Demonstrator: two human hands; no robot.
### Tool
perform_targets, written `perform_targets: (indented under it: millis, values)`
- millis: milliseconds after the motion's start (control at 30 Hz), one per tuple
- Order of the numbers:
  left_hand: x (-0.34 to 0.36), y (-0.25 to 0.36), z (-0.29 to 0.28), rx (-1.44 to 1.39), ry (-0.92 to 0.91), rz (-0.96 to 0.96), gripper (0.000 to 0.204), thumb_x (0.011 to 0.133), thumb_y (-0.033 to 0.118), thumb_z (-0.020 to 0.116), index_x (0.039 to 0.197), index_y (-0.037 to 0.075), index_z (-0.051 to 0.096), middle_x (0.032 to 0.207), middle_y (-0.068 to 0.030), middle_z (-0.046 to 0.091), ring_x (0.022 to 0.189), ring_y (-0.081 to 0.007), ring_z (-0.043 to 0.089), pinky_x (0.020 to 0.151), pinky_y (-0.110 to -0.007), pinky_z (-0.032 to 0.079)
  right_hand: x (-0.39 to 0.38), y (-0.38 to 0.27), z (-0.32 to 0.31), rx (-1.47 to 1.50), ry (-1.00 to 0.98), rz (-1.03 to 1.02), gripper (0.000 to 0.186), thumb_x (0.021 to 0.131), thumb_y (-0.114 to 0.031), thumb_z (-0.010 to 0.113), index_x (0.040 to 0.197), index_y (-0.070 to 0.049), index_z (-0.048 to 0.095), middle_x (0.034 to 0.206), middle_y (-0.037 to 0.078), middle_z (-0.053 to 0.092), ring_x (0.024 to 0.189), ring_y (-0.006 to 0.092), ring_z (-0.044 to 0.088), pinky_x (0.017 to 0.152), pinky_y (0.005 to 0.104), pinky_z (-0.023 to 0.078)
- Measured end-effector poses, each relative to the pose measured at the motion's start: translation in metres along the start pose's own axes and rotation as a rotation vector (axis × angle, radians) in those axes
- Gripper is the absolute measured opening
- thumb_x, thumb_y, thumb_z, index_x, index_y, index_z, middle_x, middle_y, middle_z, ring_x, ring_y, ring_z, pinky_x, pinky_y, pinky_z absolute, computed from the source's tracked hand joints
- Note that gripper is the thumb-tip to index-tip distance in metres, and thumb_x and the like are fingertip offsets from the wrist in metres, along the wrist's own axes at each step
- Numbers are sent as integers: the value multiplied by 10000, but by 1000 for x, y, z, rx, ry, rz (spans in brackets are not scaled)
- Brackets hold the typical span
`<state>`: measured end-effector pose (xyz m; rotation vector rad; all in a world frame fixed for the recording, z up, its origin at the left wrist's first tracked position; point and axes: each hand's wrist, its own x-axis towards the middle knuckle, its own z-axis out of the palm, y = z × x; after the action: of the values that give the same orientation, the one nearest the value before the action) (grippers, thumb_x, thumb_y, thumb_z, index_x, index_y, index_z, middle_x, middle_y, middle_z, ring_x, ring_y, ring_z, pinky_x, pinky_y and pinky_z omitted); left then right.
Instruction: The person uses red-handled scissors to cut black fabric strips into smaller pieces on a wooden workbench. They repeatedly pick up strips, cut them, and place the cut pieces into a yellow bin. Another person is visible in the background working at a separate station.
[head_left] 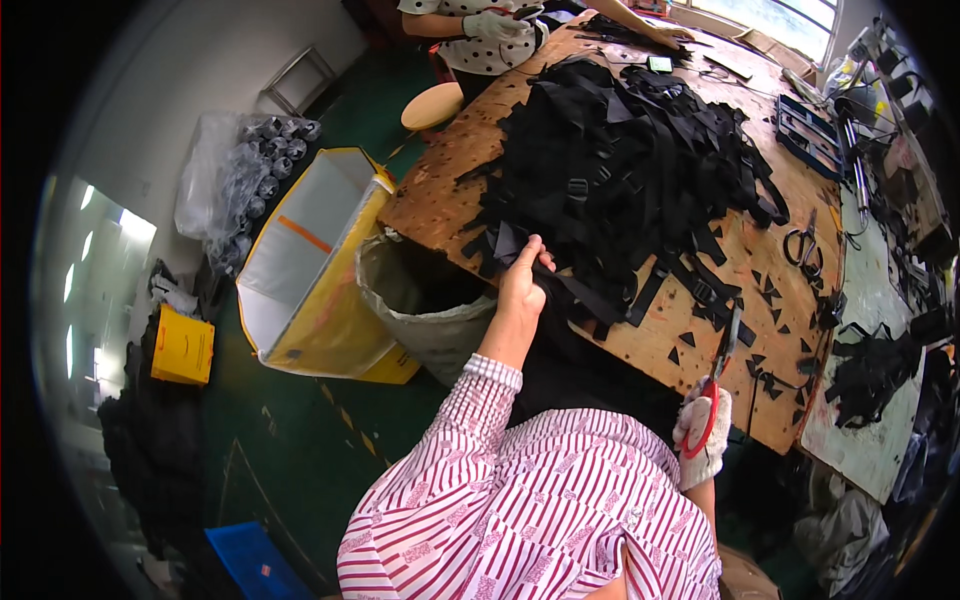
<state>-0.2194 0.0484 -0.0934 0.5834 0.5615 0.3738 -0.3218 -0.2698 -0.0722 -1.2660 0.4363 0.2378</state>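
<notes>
My bare left hand (523, 284) is closed on a black webbing strap (508, 243) at the near left edge of the table, beside a big heap of black straps (600, 170) with plastic buckles. Part of that strap is hidden behind my fingers. In a white glove, my right hand (703, 440) grips red-handled scissors (712, 400) at the table's front edge. Their blades point up and away, over the wood, and look close together. Small black triangular offcuts (768, 290) lie scattered to the right of the heap.
A grey sack (430, 335) and a yellow-sided bin (330, 290) stand left of the wooden table (650, 350). Black-handled scissors (803, 248) and a blue tray (808, 138) lie at the right. Across the table, a person (480, 30) wears gloves beside a round stool (432, 106).
</notes>
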Motion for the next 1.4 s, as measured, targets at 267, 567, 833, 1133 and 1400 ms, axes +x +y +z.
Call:
perform_targets:
  millis: [267,567,833,1133,1400]
  values:
    - [32,-9,27,4,112,-132,136,807,115,711,831,105,577,736,-19,574,618,-132,539,580,-293,461,-7,-4,5,-106,27,24,191,834,-144,499,1001,-53,478,689,22,471,399,94,377,322,211,309]
    - [32,-17,20,-43,80,9,145,793,156,716,855,105,596,758,-17,590,600,-151,550,567,-309,460,-6,-2,4,-96,33,2,165,810,-153,474,945,-58,464,631,10,442,377,88,355,305,212,286]
    - [38,-27,36,112,67,153,263,706,21,771,887,92,593,803,-12,608,601,-122,556,472,-240,423,-9,-4,11,-164,20,11,197,818,-221,529,917,-59,477,623,0,437,367,79,356,295,207,285]
    - [24,-28,37,103,21,115,160,868,163,655,990,81,591,881,-29,613,640,-167,603,534,-283,475,-10,-1,8,-99,39,-45,199,821,-220,524,889,-37,486,588,0,436,329,79,359,275,210,275]
    - [33,-19,14,-5,91,111,144,802,46,675,733,72,551,636,-12,510,495,-141,473,481,-291,412,-9,-8,16,-168,55,31,61,736,-77,436,775,-51,475,550,4,414,318,103,336,267,230,260]
